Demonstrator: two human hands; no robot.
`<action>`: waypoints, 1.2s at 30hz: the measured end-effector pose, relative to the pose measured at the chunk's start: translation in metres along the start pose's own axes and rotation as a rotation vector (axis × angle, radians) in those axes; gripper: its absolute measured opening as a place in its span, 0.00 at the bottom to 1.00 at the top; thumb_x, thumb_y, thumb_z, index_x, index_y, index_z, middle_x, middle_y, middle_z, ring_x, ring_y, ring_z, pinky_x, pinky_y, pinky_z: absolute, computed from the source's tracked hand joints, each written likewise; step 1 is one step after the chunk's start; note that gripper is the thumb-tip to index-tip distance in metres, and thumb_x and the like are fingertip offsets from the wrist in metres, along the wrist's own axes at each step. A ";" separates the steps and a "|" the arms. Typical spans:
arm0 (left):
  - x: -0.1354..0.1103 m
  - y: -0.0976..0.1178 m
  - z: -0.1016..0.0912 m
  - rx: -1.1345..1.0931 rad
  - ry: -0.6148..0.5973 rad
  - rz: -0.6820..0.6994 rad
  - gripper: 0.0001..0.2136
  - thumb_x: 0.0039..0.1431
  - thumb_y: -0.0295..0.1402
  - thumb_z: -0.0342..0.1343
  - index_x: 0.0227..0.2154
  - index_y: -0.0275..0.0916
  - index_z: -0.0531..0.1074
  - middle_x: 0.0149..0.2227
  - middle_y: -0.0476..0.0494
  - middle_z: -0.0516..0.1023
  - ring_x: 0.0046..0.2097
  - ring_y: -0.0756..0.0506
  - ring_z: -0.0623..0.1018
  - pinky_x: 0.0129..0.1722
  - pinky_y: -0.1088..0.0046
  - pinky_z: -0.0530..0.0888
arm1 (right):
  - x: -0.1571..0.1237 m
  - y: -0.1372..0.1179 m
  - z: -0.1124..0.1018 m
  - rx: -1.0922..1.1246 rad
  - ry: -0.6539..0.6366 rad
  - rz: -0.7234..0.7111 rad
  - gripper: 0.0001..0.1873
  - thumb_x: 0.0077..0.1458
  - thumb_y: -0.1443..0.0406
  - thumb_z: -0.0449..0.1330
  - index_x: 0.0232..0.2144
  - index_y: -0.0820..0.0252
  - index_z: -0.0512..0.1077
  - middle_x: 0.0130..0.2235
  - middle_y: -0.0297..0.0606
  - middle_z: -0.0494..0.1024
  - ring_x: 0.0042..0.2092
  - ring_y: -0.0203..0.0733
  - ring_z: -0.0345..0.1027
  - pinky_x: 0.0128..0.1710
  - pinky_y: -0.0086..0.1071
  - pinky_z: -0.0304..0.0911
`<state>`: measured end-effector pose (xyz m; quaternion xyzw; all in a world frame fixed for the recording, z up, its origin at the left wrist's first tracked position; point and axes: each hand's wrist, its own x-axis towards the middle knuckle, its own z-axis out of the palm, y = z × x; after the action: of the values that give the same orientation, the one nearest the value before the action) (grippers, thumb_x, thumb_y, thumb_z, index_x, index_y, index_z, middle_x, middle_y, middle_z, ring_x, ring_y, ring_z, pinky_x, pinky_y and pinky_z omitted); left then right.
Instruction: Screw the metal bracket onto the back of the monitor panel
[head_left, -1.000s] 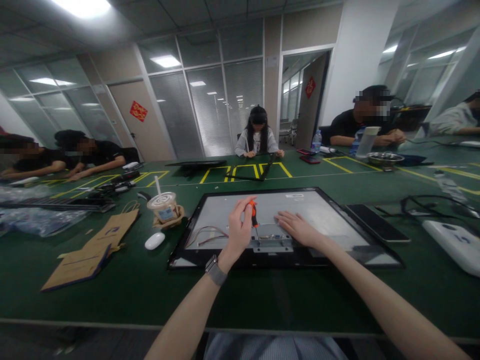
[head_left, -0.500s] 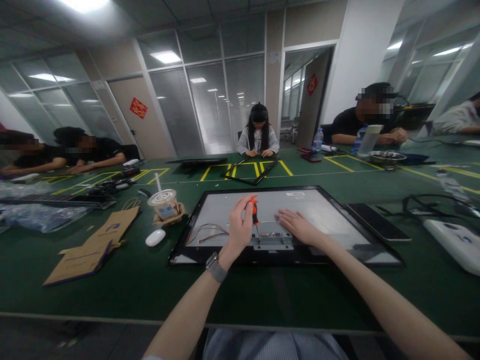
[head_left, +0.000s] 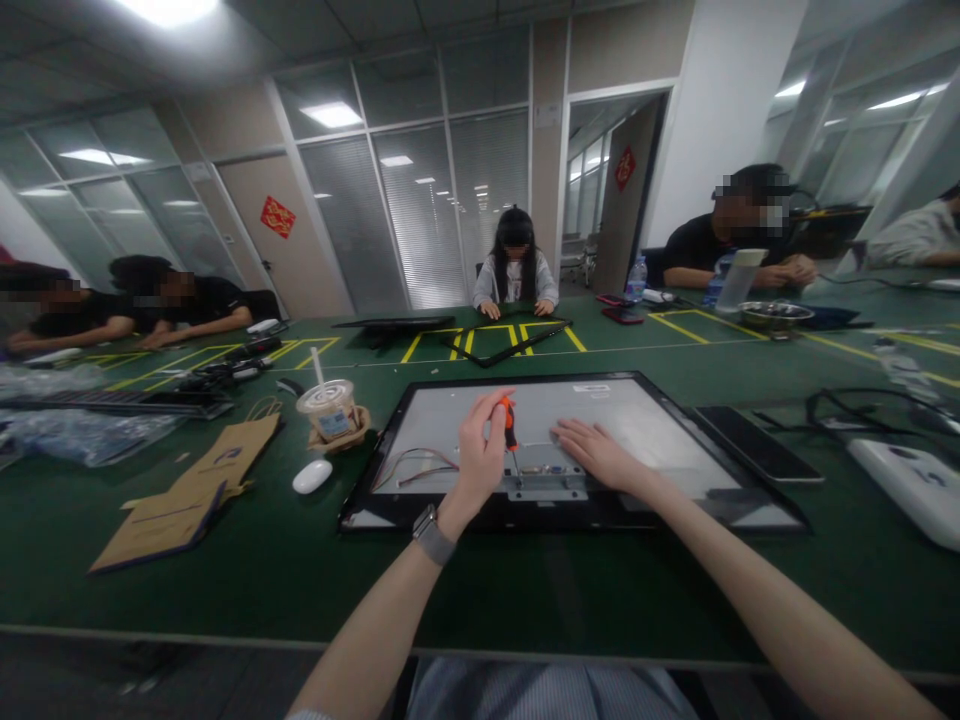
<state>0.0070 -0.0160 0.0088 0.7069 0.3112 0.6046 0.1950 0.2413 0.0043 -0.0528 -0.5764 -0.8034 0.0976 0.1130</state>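
Observation:
My left hand, with a watch on its wrist, is closed around an orange and black screwdriver. The screwdriver stands nearly upright, its shaft pointing down at the metal bracket by the connector ports. My right hand lies flat, fingers spread, on the grey metal back of a monitor panel. This panel has a black border and rests on the green table before me. Loose thin wires lie on it left of my left hand. The screwdriver's tip is too small to make out.
Left of the panel are a drink cup in a carrier, a white mouse and a paper bag. A black phone-like slab and a white device lie right. Across the table, a person touches a black frame.
My hands and the screwdriver look almost unmoved. Across the table, the black frame has shifted and turned, and that person's hands have moved apart.

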 end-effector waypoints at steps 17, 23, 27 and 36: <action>0.000 0.000 0.000 -0.015 -0.001 0.015 0.14 0.70 0.35 0.44 0.48 0.39 0.73 0.41 0.42 0.77 0.42 0.45 0.76 0.42 0.69 0.71 | 0.003 0.006 0.005 -0.026 0.012 -0.017 0.33 0.69 0.52 0.34 0.64 0.57 0.62 0.69 0.46 0.58 0.70 0.55 0.48 0.66 0.58 0.43; 0.000 -0.001 0.000 -0.016 0.002 0.018 0.14 0.70 0.34 0.44 0.48 0.39 0.73 0.41 0.42 0.77 0.41 0.46 0.75 0.42 0.69 0.71 | 0.002 0.005 0.005 -0.014 0.011 -0.013 0.33 0.68 0.51 0.34 0.64 0.58 0.62 0.69 0.46 0.58 0.69 0.55 0.48 0.66 0.58 0.43; 0.001 0.000 0.000 -0.019 0.001 0.018 0.13 0.70 0.34 0.45 0.48 0.39 0.73 0.42 0.42 0.77 0.42 0.46 0.76 0.43 0.69 0.71 | 0.003 0.007 0.006 -0.020 0.014 -0.014 0.33 0.68 0.51 0.34 0.64 0.57 0.62 0.69 0.46 0.58 0.69 0.55 0.49 0.66 0.58 0.43; 0.000 -0.001 0.001 -0.021 0.011 0.014 0.14 0.70 0.35 0.45 0.48 0.39 0.74 0.42 0.41 0.77 0.43 0.45 0.76 0.44 0.68 0.71 | 0.003 0.006 0.005 -0.017 0.013 -0.017 0.34 0.68 0.51 0.33 0.64 0.58 0.63 0.69 0.46 0.58 0.69 0.56 0.48 0.66 0.59 0.44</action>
<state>0.0079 -0.0150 0.0083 0.7036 0.3008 0.6130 0.1967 0.2443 0.0085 -0.0591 -0.5713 -0.8082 0.0861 0.1143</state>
